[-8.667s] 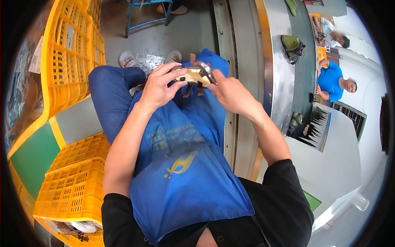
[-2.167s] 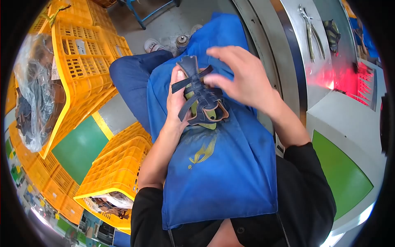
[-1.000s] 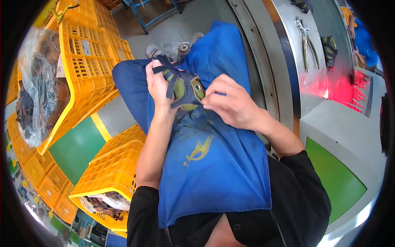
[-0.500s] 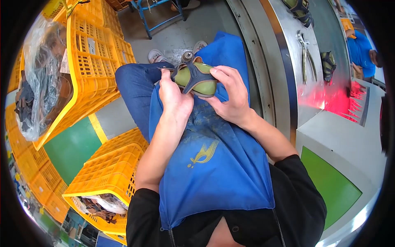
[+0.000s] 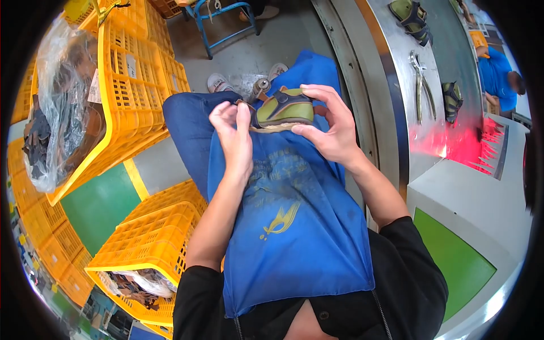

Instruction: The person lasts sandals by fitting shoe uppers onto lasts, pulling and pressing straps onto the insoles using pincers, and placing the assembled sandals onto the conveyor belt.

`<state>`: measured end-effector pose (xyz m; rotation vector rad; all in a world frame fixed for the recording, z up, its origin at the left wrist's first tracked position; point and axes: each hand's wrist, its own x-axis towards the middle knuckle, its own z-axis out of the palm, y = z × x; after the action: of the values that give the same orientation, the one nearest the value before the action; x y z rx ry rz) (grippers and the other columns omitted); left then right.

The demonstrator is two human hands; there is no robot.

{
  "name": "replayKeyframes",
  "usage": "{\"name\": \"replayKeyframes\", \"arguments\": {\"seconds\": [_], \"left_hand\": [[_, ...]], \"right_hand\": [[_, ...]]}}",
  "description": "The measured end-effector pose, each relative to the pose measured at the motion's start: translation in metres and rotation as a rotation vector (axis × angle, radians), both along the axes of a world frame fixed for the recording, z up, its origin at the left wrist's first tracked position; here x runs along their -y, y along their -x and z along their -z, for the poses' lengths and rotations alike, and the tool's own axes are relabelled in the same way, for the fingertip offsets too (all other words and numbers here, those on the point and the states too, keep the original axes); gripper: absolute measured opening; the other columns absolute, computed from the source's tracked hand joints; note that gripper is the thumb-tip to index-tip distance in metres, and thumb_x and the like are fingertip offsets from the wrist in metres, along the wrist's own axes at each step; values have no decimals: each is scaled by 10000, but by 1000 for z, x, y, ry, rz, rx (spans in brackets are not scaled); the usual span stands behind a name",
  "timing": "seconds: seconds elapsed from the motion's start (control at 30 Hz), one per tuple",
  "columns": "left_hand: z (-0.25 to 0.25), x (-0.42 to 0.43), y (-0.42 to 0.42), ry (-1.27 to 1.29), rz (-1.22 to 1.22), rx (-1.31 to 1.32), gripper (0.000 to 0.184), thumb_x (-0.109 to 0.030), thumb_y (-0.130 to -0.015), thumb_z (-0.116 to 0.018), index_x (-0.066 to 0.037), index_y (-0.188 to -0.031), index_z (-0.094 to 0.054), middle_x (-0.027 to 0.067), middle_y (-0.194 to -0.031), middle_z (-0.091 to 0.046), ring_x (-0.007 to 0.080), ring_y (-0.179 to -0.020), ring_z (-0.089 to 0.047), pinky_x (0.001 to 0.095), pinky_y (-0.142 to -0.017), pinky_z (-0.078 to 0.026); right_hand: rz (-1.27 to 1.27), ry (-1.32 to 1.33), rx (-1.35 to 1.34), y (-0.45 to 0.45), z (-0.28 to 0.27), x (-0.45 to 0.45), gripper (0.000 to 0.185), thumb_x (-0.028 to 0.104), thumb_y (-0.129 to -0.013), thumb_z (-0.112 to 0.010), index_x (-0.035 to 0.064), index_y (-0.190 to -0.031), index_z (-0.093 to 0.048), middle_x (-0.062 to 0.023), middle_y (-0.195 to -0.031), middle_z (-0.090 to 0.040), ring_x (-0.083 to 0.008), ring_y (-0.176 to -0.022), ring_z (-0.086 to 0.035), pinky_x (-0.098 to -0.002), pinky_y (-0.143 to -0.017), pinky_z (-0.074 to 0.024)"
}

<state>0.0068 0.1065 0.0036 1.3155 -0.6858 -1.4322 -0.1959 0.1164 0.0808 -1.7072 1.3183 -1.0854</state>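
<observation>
A: Where are we holding the sandal?
B: Between hands: our right hand is clasping toe and sole; our left hand is meeting the heel end, closure unclear.
A: We are judging its body stiff, straps soft.

Left of the grip, stacked yellow crates, one with a clear bag. Below them, nearer the body, another yellow crate. Beyond the grip, a blue stool. Far right, a co-worker in blue; lower right, a green panel.
</observation>
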Motion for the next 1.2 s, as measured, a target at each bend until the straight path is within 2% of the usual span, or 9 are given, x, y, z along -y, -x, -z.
{"name": "replayKeyframes", "arguments": {"seconds": [0.13,0.27,0.5,0.63,0.77,0.83,0.9,0.93,1.2], "left_hand": [[-19,6,-24,432,572,219,1058,-263,-671,-974,-66,-1540,-404,138,-1443,-539,261,-1262,-569,392,-1076,-470],[-20,9,-20,324,636,234,780,-182,-714,-950,-53,-1376,-557,165,-1234,-689,249,-1100,-693,377,-988,-548],[3,1,-14,418,652,136,578,-127,-758,-912,-49,-1167,-512,211,-1436,-584,239,-1056,-702,366,-835,-590],[19,-5,-1,470,496,138,509,-45,-802,-851,-61,-1109,-445,261,-1460,-545,264,-1088,-692,363,-878,-598],[18,10,3,439,392,201,486,-58,-835,-827,-59,-1091,-414,274,-1441,-548,278,-1156,-663,364,-845,-601],[30,22,6,418,356,158,425,-82,-879,-789,-64,-1086,-418,264,-1447,-536,307,-1332,-543,407,-1112,-430],[50,35,8,397,306,231,439,-134,-882,-804,-56,-1064,-412,279,-1400,-580,304,-1267,-589,426,-1082,-452],[45,40,10,387,280,241,431,-134,-880,-805,-61,-1069,-425,245,-1337,-602,286,-1245,-589,413,-1067,-459],[44,58,7,59,327,123,541,-68,-955,-714,35,-1438,-492,132,-1303,-613,206,-1194,-591,335,-1035,-475]], "right_hand": [[-37,-115,158,4,3,-2,648,-10,-810,-826,4,-1399,-556,-151,-1440,-512,-235,-1287,-571,-372,-991,-582],[14,-120,61,0,0,2,671,7,-806,-829,12,-1422,-563,-143,-1380,-572,-227,-1225,-611,-361,-951,-587],[57,-169,120,8,17,-1,661,23,-766,-851,12,-1382,-612,-125,-1247,-667,-207,-1091,-674,-323,-897,-563],[17,-244,72,13,37,12,602,-41,-822,-799,-20,-1384,-586,-144,-1318,-640,-210,-1150,-659,-356,-992,-552],[18,-310,355,6,67,42,444,-8,-875,-779,-11,-1299,-649,-96,-1178,-709,-163,-1042,-693,-314,-899,-580],[38,-427,469,1,77,57,368,18,-915,-750,-17,-1271,-662,-62,-1095,-730,-133,-947,-699,-291,-772,-598],[5,-271,388,0,105,76,300,52,-961,-711,1,-1254,-676,-56,-1043,-737,-108,-875,-684,-277,-688,-579],[-8,-399,423,1,108,83,315,4,-968,-685,-7,-1281,-661,-68,-1135,-734,-138,-1006,-696,-319,-830,-596],[29,-393,242,-9,118,114,278,113,-915,-764,17,-1172,-726,-104,-1036,-772,-167,-962,-729,-329,-853,-578]]}}
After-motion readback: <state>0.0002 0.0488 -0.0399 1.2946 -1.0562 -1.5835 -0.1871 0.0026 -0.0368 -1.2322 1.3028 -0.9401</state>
